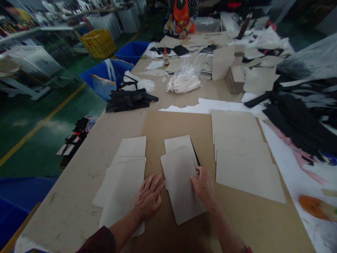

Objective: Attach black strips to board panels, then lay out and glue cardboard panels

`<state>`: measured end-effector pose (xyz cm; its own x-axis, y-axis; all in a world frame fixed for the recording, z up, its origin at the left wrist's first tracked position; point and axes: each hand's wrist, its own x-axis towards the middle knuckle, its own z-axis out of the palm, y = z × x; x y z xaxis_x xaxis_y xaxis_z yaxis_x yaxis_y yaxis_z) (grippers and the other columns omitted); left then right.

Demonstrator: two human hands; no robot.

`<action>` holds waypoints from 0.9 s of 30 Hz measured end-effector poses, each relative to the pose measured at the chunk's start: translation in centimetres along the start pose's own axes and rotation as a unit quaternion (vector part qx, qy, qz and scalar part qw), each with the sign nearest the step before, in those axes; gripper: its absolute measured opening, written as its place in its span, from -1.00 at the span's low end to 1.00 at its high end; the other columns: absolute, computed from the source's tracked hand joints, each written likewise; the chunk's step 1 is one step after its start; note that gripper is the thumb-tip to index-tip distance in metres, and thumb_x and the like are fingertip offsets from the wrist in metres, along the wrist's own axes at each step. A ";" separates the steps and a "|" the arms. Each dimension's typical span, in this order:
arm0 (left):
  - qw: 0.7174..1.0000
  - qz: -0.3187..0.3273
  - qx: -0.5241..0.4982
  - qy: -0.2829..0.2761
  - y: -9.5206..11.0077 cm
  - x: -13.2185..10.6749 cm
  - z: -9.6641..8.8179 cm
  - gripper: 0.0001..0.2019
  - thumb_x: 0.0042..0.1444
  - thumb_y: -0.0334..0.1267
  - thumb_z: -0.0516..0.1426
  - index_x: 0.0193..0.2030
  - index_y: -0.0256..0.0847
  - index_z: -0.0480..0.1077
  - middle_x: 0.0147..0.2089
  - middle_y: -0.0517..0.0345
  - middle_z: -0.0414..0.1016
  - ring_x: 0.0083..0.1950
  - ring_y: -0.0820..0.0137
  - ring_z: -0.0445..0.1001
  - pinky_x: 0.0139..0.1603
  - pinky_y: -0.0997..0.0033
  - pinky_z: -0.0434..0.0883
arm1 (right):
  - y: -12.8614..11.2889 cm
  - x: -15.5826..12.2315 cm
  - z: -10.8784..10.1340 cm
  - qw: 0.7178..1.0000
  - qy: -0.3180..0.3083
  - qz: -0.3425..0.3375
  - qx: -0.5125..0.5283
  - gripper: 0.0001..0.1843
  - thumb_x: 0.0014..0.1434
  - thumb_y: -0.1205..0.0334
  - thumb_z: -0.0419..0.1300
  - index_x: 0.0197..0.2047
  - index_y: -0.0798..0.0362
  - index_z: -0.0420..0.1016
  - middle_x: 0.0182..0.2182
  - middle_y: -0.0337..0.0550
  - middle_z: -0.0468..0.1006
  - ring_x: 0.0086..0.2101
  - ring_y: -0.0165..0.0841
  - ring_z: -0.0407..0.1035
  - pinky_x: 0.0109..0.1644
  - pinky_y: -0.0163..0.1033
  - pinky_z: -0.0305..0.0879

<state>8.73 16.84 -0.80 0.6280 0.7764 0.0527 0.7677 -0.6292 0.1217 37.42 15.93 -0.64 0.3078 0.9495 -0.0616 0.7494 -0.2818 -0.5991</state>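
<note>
My left hand (149, 195) lies palm down with its fingers stretched, between the left group of cardboard panels and the middle ones. My right hand (204, 186) pinches the right edge of a pale grey cardboard panel (181, 189) with rounded corners. That panel lies slightly turned over another panel (177, 141), and a thin black edge (195, 151) shows beside them. On the left, several overlapping panels (123, 189) lie partly under my left forearm. To the right, more panels (244, 172) overlap in a row.
A brown board (179, 123) lies under the panels on the table. Black strips (131, 99) lie at back left, more dark strips (297, 112) at right. A clear plastic bag (184, 79), a small red-tipped bottle (165, 58) and blue bins (105, 75) stand beyond. A person in an orange apron (182, 17) works opposite.
</note>
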 end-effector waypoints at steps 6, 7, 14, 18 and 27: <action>1.000 -0.011 -0.025 0.013 0.1 -0.2 0.3 -0.61 0.15 -0.27 0.14 0.14 -0.05 0.46 0.40 0.12 0.29 0.46 0.02 0.08 0.39 -0.07 0.16 | -0.3 -0.7 0.5 0.999 -0.019 0.013 0.040 -0.61 0.13 0.23 0.15 0.04 0.13 0.47 -0.20 0.02 0.56 -0.18 -0.18 0.44 -0.03 -0.11 0.34; 0.999 -0.014 -0.031 0.017 0.1 -0.2 0.4 -0.65 0.15 -0.25 0.14 0.09 -0.07 0.49 0.37 0.10 0.33 0.46 0.02 0.08 0.40 -0.06 0.15 | -0.4 -0.7 0.7 0.998 -0.026 0.024 0.051 -0.61 0.13 0.22 0.15 0.02 0.13 0.49 -0.20 0.03 0.56 -0.19 -0.18 0.44 -0.04 -0.11 0.34; 0.998 -0.010 -0.056 0.023 0.0 -0.3 0.5 -0.69 0.12 -0.26 0.16 0.03 -0.09 0.50 0.37 0.06 0.32 0.48 0.00 0.04 0.41 -0.08 0.13 | -1.0 -0.2 1.4 0.990 0.001 0.095 0.105 -0.71 0.01 0.14 0.19 -0.20 0.06 0.52 -0.28 -0.07 0.54 -0.26 -0.20 0.42 -0.11 -0.13 0.34; 0.998 -0.001 -0.065 0.013 -0.2 -0.4 0.5 -0.64 0.08 -0.24 0.19 0.05 -0.11 0.49 0.39 0.05 0.29 0.49 0.00 -0.01 0.42 -0.08 0.10 | -1.8 -1.1 0.9 0.982 -0.017 0.107 0.154 -0.80 0.04 0.04 0.18 -0.43 0.00 0.40 -0.49 -0.23 0.46 -0.41 -0.29 0.36 -0.28 -0.22 0.27; 0.999 0.027 -0.022 0.021 -0.7 -0.2 0.5 -0.50 0.12 -0.30 0.11 0.24 -0.16 0.39 0.44 0.04 0.23 0.47 0.01 0.06 0.37 -0.05 0.16 | -4.7 -4.0 0.2 0.937 -0.115 0.187 0.271 -0.65 0.08 -0.06 0.22 -0.31 0.08 0.58 -0.44 -0.18 0.59 -0.38 -0.28 0.44 -0.27 -0.21 0.31</action>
<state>8.14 17.08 -1.38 0.6615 0.7430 0.1018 0.7261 -0.6686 0.1607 32.56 13.47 2.30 0.3089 0.8200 -0.4819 0.1878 -0.5493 -0.8143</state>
